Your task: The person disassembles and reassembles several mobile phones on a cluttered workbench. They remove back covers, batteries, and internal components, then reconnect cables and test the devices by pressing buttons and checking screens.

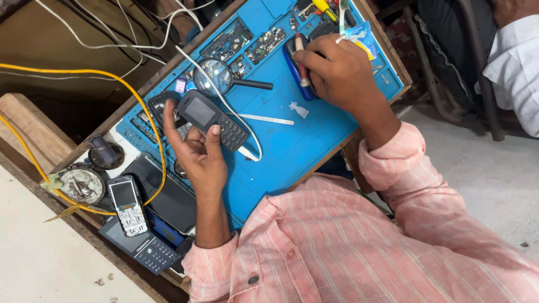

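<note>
Resting across the upturned fingers of the left hand, a dark grey bar-shaped keypad phone is cradled with its screen end pointing away from the palm and its keypad end lying under the thumb. The long axis of the phone runs slantwise, from the fingertips toward the thumb side, and the thumb is pressed on its lower edge, so this hand is closed loosely about the phone. Well apart from it, across the blue rubber work mat, the right hand is curled down over a dark phone body with a blue edge, with a red-handled slim tool showing beneath the knuckles; whether the fingers actually grip that tool cannot be told. Between the two hands a round magnifying glass with a black handle and a thin white cable are laid. The keypad phone is much nearer the left hand than the right.
</note>
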